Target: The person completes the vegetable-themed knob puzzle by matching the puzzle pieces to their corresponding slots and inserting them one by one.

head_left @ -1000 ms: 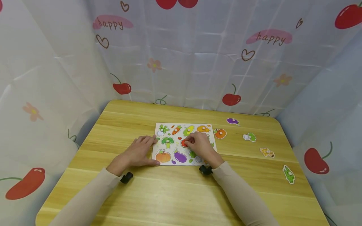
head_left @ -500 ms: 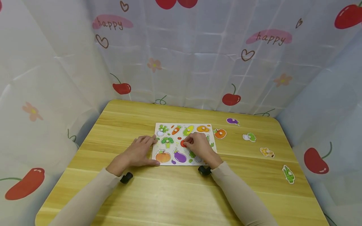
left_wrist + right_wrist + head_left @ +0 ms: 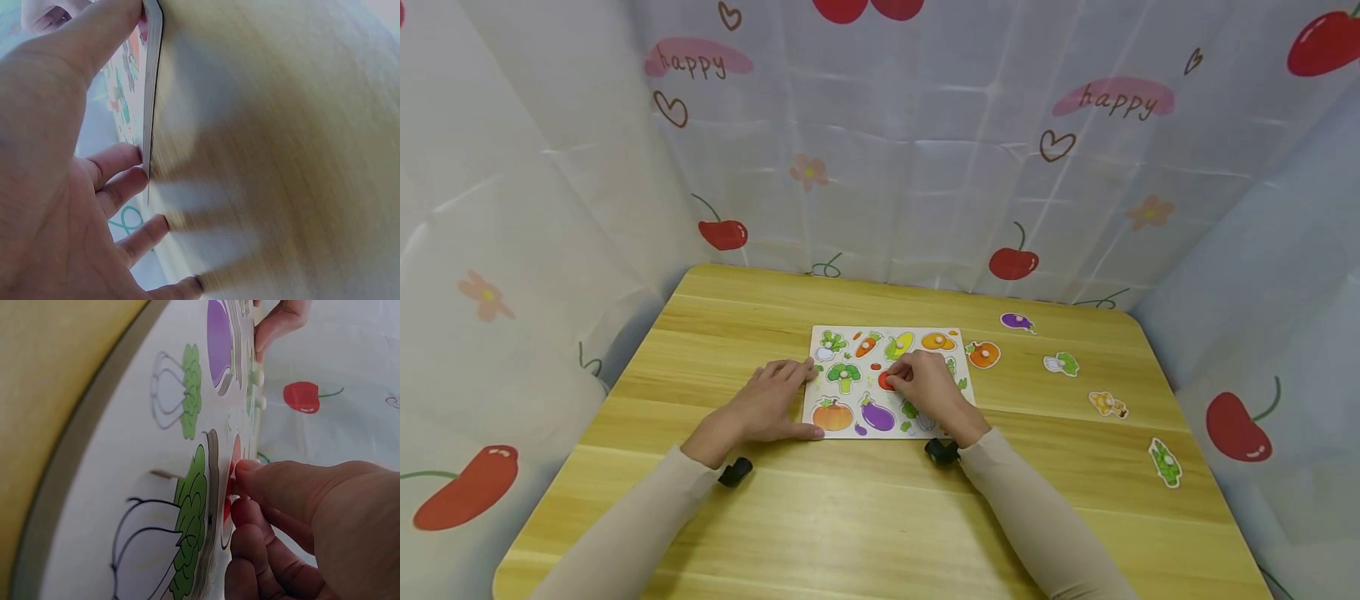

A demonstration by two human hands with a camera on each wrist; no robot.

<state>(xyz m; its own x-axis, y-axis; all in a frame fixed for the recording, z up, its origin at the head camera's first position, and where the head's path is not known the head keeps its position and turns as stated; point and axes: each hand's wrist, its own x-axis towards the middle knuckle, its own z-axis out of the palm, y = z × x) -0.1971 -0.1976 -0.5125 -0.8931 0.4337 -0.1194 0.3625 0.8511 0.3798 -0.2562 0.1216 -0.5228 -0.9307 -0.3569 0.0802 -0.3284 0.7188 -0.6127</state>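
Observation:
A vegetable puzzle board [image 3: 857, 433] lies on the table. My right hand [image 3: 931, 385] is over its right half, thumb and fingertips pinching the knob of a red tomato puzzle piece [image 3: 235, 453]. In the head view those fingers cover part of the tomato; it sits at its place near the board's middle, but I cannot tell whether it is fully flush. At the board's left side, my left hand [image 3: 771, 402] rests with fingers spread. Its thumb touches the near left corner, and some fingertips touch the left edge.
Loose knobbed pieces lie to the board's right: pumpkin [image 3: 984, 355], eggplant [image 3: 1018, 322], bok choy [image 3: 1062, 364], a yellow-orange piece [image 3: 1108, 405] and a green piece [image 3: 1166, 463]. Carrot [image 3: 868, 345] and corn [image 3: 900, 347] pieces sit on the board. Curtains [image 3: 880, 167] surround the table.
The tomato piece, pinched by my right hand, has shifted very slightly left and seems lower on the board. My left hand has kept its place.

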